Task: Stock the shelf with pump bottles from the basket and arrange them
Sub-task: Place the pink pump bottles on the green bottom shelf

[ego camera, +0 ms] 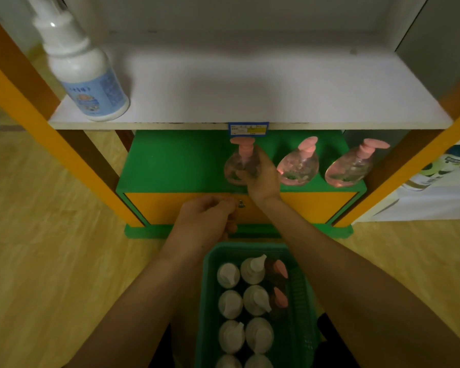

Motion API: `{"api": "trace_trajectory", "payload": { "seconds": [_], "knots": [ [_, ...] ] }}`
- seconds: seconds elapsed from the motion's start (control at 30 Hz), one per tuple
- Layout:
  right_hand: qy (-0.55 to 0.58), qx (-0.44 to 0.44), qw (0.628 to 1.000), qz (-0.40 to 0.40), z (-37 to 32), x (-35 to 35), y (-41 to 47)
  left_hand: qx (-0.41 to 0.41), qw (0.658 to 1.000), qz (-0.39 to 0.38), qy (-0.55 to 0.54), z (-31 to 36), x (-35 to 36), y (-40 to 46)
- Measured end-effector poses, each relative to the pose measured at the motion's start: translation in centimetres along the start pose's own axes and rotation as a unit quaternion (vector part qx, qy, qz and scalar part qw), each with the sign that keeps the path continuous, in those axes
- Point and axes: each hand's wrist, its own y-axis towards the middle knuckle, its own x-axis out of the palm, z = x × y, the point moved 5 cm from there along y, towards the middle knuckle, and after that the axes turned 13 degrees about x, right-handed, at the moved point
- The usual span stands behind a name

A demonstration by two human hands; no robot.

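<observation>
Right hand (262, 179) grasping clear pink-pump bottle (238, 166) upright on green lower shelf (170, 166), left of two matching bottles (298, 166). Left hand (206, 217) loosely curled above green basket (300, 301), seemingly holding nothing. White bottles (243, 301) inside basket.

Right hand (262, 179) grips pink pump bottle (235, 170) (left hand (206, 217) seemingly idle).
</observation>
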Motion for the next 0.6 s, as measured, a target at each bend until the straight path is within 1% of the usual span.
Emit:
{"api": "trace_trajectory", "payload": {
  "seconds": [0.07, 0.13, 0.17, 0.23, 0.33, 0.5, 0.6],
  "knots": [
    [-0.003, 0.009, 1.000, -0.008, 0.2, -0.5, -0.6, 0.007, 1.000, -0.006, 0.001, 0.2, 0.2, 0.0],
    [-0.061, 0.010, 0.998, 0.000, 0.2, -1.7, -1.4, 0.017, 1.000, -0.016, 0.015, 0.4, 0.5, -0.1],
    [-0.096, -0.002, 0.995, 0.011, 0.1, -2.4, -1.7, 0.021, 0.999, -0.020, 0.022, 0.6, 0.6, 0.0],
    [-0.133, -0.022, 0.991, 0.026, -0.3, -4.2, -2.4, 0.027, 0.999, -0.023, 0.031, 0.6, 1.0, 0.2],
    [-0.137, -0.022, 0.990, 0.021, -0.3, -7.0, -4.2, 0.027, 0.998, -0.035, 0.037, 0.1, 1.8, -0.1],
    [-0.202, -0.068, 0.977, -0.007, 0.5, -11.2, -8.0, 0.030, 0.994, -0.060, 0.088, -1.4, 3.5, -0.6],
    [-0.216, -0.057, 0.975, -0.015, 2.2, -13.4, -10.2, 0.039, 0.989, -0.071, 0.124, -2.9, 4.5, -1.0]
  ]
}}
